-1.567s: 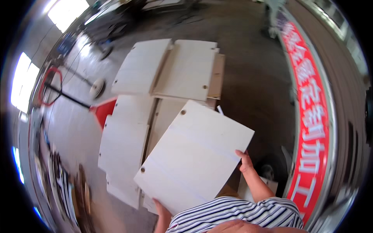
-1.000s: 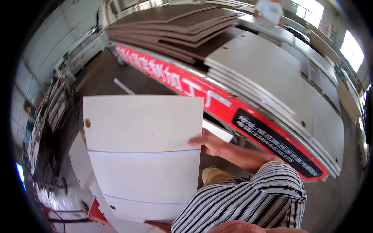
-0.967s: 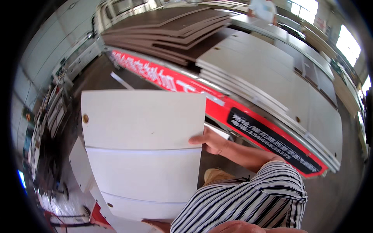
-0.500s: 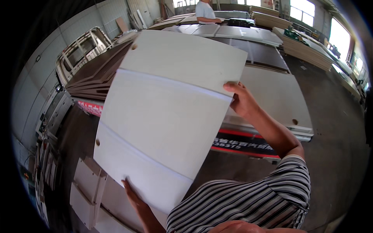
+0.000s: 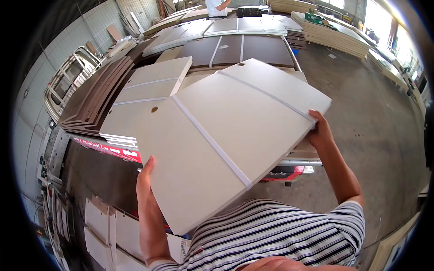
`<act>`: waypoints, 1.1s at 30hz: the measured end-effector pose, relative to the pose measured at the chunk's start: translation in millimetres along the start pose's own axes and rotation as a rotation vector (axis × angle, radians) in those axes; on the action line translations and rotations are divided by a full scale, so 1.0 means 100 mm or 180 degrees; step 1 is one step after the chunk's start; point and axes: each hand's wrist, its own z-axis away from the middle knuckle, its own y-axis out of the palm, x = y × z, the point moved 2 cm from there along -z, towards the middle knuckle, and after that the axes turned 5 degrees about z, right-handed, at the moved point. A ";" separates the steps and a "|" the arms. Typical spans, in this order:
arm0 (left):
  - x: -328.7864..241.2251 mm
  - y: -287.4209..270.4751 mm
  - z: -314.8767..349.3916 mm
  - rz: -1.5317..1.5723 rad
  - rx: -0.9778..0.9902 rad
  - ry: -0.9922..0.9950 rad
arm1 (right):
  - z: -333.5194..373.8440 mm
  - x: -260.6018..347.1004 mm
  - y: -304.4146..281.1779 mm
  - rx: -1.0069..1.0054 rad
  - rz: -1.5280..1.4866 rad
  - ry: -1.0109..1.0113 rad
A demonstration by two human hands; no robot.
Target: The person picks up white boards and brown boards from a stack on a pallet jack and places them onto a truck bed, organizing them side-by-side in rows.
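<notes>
Between my two hands is a bundle of off-white boards [image 5: 239,122], bound with two pale straps and showing two round holes near its far edge. It is held tilted over the near edge of a flatbed. My left hand [image 5: 146,180] grips its left edge, with the thumb on top and the other fingers mostly hidden. At the right corner, beside a strap end, my right hand [image 5: 320,128] holds it with the thumb above and the fingers underneath. A strapped stack of similar white boards [image 5: 144,86] lies on the bed just beyond, partly covered by the bundle.
Dark brown boards [image 5: 97,92] lean at the bed's left; more strapped brown boards [image 5: 230,49] lie farther back. Below left are more white boards [image 5: 97,223]. The bed has a red side strip [image 5: 108,149]. A person [image 5: 217,8] stands at the far end. Board piles [image 5: 332,34] stand right.
The bundle has turned and tipped from steep to flatter, moving right. My left hand has gone from its lower edge up to its left side; my right hand has moved right and slightly down.
</notes>
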 end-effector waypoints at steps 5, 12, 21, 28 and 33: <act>-0.23 0.05 -0.77 -0.1048 0.0082 -0.0165 | 0.59 0.25 -0.29 -0.0172 -0.0153 -0.0386; -0.70 0.69 -1.62 -0.6419 0.0770 0.2914 | 1.46 -0.06 -0.11 0.0150 0.0744 0.0410; 0.55 0.18 -1.09 -0.6639 0.2752 0.4199 | 0.98 0.88 -1.00 -0.1508 0.4693 -0.2367; 0.28 -0.23 -1.38 -0.6733 0.2189 0.4164 | 1.07 0.13 -0.47 0.0375 0.2682 -0.0849; 0.22 -0.31 -1.36 -0.6418 0.1997 0.4498 | 0.93 0.13 -0.30 0.0338 0.2906 -0.0923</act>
